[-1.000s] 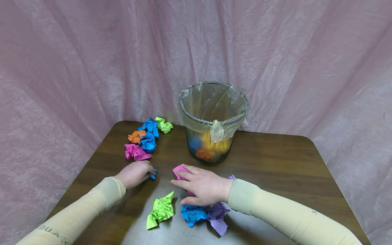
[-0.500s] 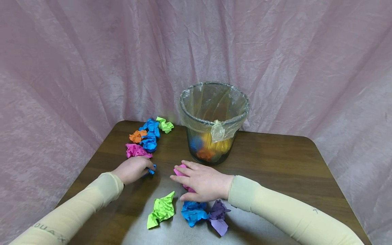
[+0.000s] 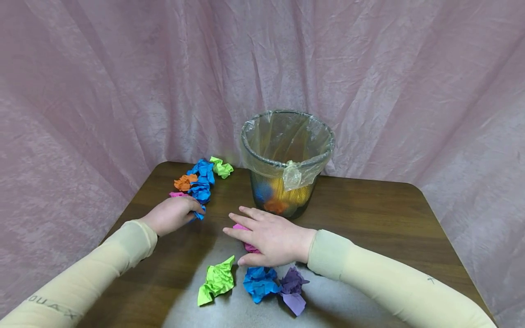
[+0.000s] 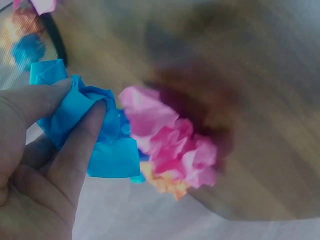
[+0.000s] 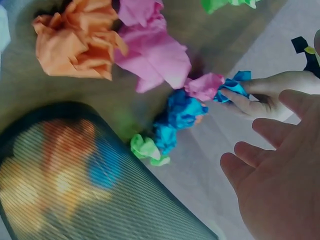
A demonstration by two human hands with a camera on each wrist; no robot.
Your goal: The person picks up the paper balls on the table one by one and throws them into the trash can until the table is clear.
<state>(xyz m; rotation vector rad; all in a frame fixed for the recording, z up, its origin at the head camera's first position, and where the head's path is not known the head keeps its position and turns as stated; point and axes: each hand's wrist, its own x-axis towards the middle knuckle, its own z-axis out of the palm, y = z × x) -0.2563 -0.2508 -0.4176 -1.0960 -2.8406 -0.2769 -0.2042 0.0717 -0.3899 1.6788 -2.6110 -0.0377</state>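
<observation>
My left hand (image 3: 174,214) pinches a crumpled blue paper (image 4: 75,115) between thumb and fingers, close beside a pink crumpled paper (image 4: 170,140) at the left of the table. Fingers spread, my right hand (image 3: 270,237) is over another pink crumpled paper (image 3: 251,248) in front of the bin. The right wrist view shows that hand (image 5: 285,170) apart from the papers, with an orange crumpled paper (image 5: 75,42) near the pink one. This orange paper is hidden behind the hand in the head view.
A mesh bin (image 3: 283,200) with a clear liner holds several coloured papers. Behind the left hand lie blue (image 3: 201,191), orange (image 3: 185,182) and green (image 3: 223,168) papers. Nearer the front are green (image 3: 217,280), blue (image 3: 260,284) and purple (image 3: 293,291) papers on the wooden table (image 3: 369,209).
My left hand has moved away from me and slightly left with the blue paper, up to the pink one. My right hand has shifted slightly forward, its fingers still spread.
</observation>
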